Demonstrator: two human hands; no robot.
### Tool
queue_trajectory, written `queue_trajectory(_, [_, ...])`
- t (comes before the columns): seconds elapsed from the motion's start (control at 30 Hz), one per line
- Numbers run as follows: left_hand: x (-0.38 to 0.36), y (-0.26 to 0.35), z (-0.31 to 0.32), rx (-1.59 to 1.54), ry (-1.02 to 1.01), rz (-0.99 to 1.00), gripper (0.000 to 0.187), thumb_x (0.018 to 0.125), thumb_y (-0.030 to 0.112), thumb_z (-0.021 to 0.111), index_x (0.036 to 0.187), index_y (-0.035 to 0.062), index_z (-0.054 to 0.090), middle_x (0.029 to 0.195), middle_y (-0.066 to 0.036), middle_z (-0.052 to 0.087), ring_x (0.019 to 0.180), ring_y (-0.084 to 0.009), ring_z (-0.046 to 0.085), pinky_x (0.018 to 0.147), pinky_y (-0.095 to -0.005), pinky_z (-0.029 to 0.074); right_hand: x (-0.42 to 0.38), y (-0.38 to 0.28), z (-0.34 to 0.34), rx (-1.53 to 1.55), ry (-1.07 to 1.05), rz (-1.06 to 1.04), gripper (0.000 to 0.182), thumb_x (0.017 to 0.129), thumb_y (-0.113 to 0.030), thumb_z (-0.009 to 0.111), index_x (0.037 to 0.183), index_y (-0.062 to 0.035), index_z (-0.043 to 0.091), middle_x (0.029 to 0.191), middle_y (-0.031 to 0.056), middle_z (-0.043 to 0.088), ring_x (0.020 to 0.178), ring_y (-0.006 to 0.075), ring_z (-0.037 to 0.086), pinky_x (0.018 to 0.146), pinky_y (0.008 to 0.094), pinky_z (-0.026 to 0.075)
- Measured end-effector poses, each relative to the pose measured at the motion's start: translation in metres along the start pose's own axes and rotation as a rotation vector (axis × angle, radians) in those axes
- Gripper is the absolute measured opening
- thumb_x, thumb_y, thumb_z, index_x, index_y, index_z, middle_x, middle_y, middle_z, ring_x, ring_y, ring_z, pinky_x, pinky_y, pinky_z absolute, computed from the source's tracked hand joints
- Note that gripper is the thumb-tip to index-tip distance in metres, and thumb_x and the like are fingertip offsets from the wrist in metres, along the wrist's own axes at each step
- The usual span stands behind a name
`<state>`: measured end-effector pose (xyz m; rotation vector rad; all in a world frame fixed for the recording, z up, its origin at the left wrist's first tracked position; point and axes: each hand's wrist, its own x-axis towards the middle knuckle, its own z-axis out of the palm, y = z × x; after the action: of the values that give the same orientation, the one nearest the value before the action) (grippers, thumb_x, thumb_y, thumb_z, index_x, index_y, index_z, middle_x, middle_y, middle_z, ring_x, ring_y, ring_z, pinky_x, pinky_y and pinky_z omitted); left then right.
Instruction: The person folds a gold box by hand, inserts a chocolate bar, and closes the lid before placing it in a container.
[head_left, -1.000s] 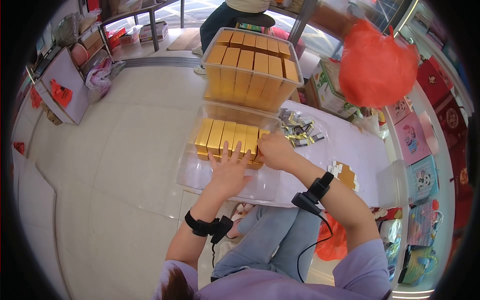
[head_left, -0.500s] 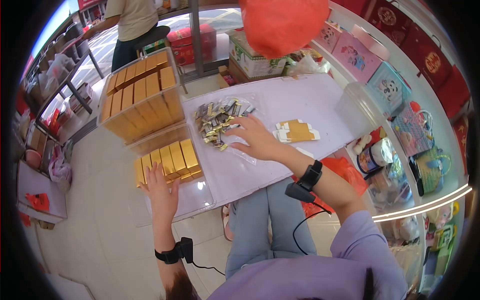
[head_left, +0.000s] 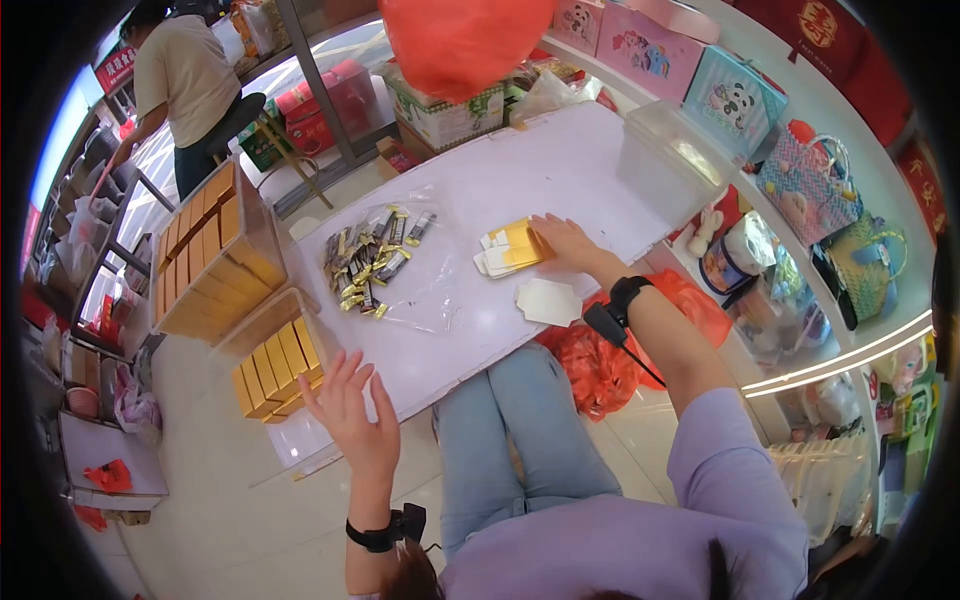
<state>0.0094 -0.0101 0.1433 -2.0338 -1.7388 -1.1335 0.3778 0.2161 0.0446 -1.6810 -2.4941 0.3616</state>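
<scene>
My right hand (head_left: 568,243) is at the gold and white flat cartons (head_left: 512,248) on the table, its fingers over their right edge. Near the table's front edge, my left hand (head_left: 358,415) is raised with fingers spread, holding nothing. Just beyond it, gold boxes (head_left: 278,370) stand in a row in a clear tray. Small wrapped sticks (head_left: 370,255) lie on a clear plastic sheet (head_left: 420,290) between the gold boxes and the cartons. A white card piece (head_left: 548,302) rests by the front edge.
A clear bin (head_left: 215,270) full of gold boxes stands at the left. An empty clear container (head_left: 675,160) sits at the table's right end. A red bag (head_left: 600,370) is below the edge. A person (head_left: 195,85) is at the far left, and a red object hangs above.
The view has turned right. My right hand has gone from the wrapped sticks to the cartons. My left hand has moved away from the gold boxes, toward me.
</scene>
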Motion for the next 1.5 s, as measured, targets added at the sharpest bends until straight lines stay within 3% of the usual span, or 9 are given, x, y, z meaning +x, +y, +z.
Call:
queue_trajectory(0.3, [-0.002,0.045,0.038,-0.095,-0.191,0.118,0.021,0.088,0.002,0.063,0.108,0.0077,0.061,0.121,-0.007,0.066,0.124,-0.0274,0.056,0.118,-0.0552,0.016,-0.017,0.001,-0.005,0.041,0.081,0.009,0.088,0.07,-0.024,0.084,0.146,-0.0109,0.041,0.146,0.0154,0.045,0.141,0.0328,0.036,0.119,0.0526,0.022])
queue_trajectory(0.5, [0.003,0.056,0.052,-0.181,-0.288,0.128,0.033,0.089,0.003,0.063,0.122,0.0035,0.059,0.125,-0.013,0.064,0.124,-0.0306,0.056,0.114,-0.0489,0.031,-0.085,-0.014,-0.04,0.127,0.337,-0.103,0.088,0.068,-0.02,0.085,0.144,-0.0076,0.042,0.136,0.0125,0.049,0.132,0.0308,0.043,0.114,0.049,0.031])
queue_trajectory(0.67, [0.025,0.095,0.067,-0.908,-0.6,-0.335,0.045,0.099,0.008,0.056,0.141,-0.0004,0.044,0.129,-0.018,0.061,0.119,-0.0258,0.06,0.101,-0.0346,0.047,-0.157,-0.063,-0.074,0.238,0.344,-0.277,0.087,0.068,-0.019,0.085,0.143,-0.0056,0.043,0.134,0.0145,0.048,0.127,0.0338,0.045,0.108,0.0446,0.037])
queue_trajectory(0.8, [0.027,0.107,0.077,-1.021,-0.924,-0.401,0.046,0.1,0.012,0.055,0.143,-0.0014,0.042,0.128,-0.015,0.061,0.112,-0.0174,0.062,0.091,-0.0309,0.053,-0.184,-0.089,-0.092,0.288,0.25,-0.284,0.084,0.07,-0.02,0.084,0.142,-0.0062,0.044,0.133,0.0149,0.048,0.125,0.033,0.047,0.106,0.045,0.039])
queue_trajectory(0.87, [0.03,0.115,0.067,-1.383,-1.051,-0.554,0.044,0.103,0.01,0.049,0.145,-0.0012,0.039,0.125,-0.013,0.063,0.108,-0.0139,0.063,0.087,-0.0281,0.054,-0.189,-0.091,-0.096,0.337,0.239,-0.316,0.083,0.07,-0.02,0.084,0.142,-0.0065,0.045,0.132,0.015,0.048,0.124,0.033,0.048,0.105,0.0448,0.04])
queue_trajectory(1.2, [0.021,0.095,0.036,-1.371,-1.168,-0.658,0.044,0.103,0.009,0.048,0.145,0.0007,0.038,0.115,-0.01,0.066,0.1,-0.0161,0.068,0.083,-0.027,0.053,-0.191,-0.103,-0.092,0.432,0.087,-0.407,0.082,0.071,-0.015,0.083,0.143,-0.0054,0.043,0.133,0.0164,0.047,0.124,0.0334,0.048,0.105,0.0423,0.041])
queue_trajectory(1.27, [0.019,0.095,0.029,-1.491,-1.21,-0.82,0.048,0.1,0.006,0.052,0.145,0.0021,0.038,0.11,-0.008,0.068,0.099,-0.0153,0.068,0.081,-0.0266,0.053,-0.192,-0.104,-0.088,0.548,0.039,-0.458,0.083,0.071,-0.014,0.083,0.143,-0.0049,0.043,0.135,0.0173,0.046,0.125,0.0337,0.047,0.105,0.0422,0.041])
queue_trajectory(1.37, [0.012,0.093,0.03,-1.265,-1.251,-0.566,0.054,0.096,0.002,0.054,0.147,0.0034,0.036,0.112,-0.009,0.066,0.099,-0.0154,0.068,0.083,-0.0268,0.053,-0.195,-0.107,-0.082,0.497,0.059,-0.516,0.084,0.071,-0.014,0.082,0.145,-0.005,0.041,0.135,0.0177,0.045,0.125,0.0348,0.046,0.105,0.0434,0.04])
queue_trajectory(1.5, [0.007,0.102,0.028,-1.355,-1.203,-0.611,0.059,0.092,-0.003,0.054,0.148,0.0041,0.036,0.116,-0.011,0.064,0.096,-0.0152,0.068,0.081,-0.0268,0.055,-0.204,-0.116,-0.076,0.487,0.078,-0.555,0.083,0.072,-0.013,0.082,0.144,-0.0055,0.041,0.132,0.0168,0.047,0.123,0.0344,0.047,0.105,0.0455,0.039])
